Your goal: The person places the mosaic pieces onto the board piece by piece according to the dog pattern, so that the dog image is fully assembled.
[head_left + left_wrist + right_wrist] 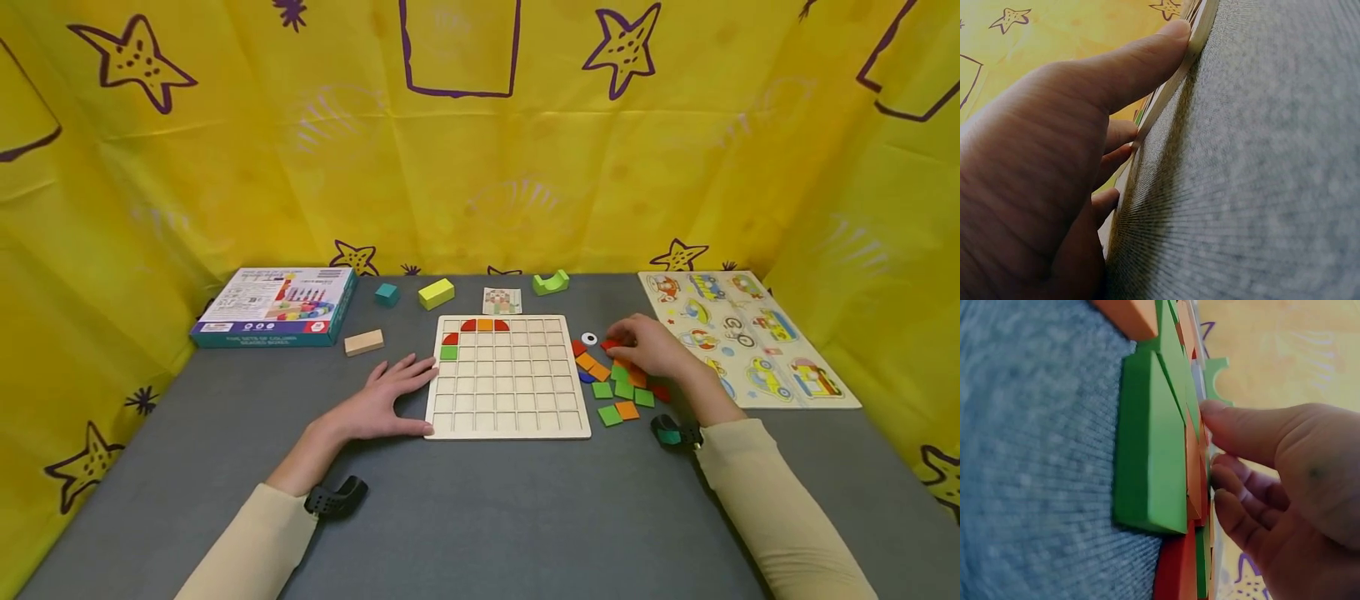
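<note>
A wooden grid board [507,379] lies on the grey table. Its upper left cells hold a green square tile [448,353], an orange square tile [485,326] and several rounded red pieces [450,339]. My left hand [378,402] rests at the board's left edge, fingers spread and thumb touching the near corner; the left wrist view shows the thumb [1141,65] against the rim. Right of the board, my right hand [651,346] pinches a red piece [610,343] at the far side of a pile of green, orange and red tiles [622,389]. The fingertips partly hide this piece.
A small pattern card [502,301] lies behind the board. At the back stand a green arch block [551,282], a yellow-green block [437,293] and a teal cube [387,294]. A wooden block [363,342] and boxed toy set [273,307] lie left, a picture puzzle [738,333] right.
</note>
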### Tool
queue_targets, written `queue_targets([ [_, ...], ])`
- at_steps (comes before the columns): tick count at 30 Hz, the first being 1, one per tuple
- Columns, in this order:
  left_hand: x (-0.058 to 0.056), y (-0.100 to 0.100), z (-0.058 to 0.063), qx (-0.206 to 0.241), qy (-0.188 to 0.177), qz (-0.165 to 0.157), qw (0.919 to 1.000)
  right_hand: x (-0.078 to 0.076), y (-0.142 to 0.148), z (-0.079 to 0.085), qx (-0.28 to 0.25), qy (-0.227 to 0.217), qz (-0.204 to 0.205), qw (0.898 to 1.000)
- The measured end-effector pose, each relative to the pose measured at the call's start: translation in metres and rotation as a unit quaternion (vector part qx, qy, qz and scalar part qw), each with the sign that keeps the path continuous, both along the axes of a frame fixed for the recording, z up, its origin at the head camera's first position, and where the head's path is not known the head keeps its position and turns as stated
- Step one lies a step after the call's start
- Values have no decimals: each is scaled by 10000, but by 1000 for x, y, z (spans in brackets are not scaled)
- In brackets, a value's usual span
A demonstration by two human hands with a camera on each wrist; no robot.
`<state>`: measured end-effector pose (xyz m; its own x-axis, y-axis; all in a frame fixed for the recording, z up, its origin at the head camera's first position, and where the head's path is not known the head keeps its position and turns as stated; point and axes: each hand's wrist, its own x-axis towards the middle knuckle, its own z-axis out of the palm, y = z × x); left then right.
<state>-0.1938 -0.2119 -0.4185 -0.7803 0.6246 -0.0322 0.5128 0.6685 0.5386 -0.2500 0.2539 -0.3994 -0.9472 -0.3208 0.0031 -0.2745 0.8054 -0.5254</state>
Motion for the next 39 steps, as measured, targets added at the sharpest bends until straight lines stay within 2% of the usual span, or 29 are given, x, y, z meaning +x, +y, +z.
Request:
queue_targets([
  [11, 2, 2, 2, -4, -33, 4, 10000, 3, -4, 1, 196, -102, -188, 9996],
  [18, 3, 1, 1, -8, 12, 32, 10000, 2, -7, 4, -59, -231, -314, 9992],
  [25, 2, 2, 3, -34, 20, 8, 10000, 7, -11, 6, -448, -116, -244, 9986],
  [30, 0, 3, 1, 13, -5, 9, 10000, 11, -22, 10, -813, -34, -94, 9966],
  [39, 0, 1, 0, -9, -9, -6, 10000, 20, -62, 13, -1153, -84, 607, 9914],
])
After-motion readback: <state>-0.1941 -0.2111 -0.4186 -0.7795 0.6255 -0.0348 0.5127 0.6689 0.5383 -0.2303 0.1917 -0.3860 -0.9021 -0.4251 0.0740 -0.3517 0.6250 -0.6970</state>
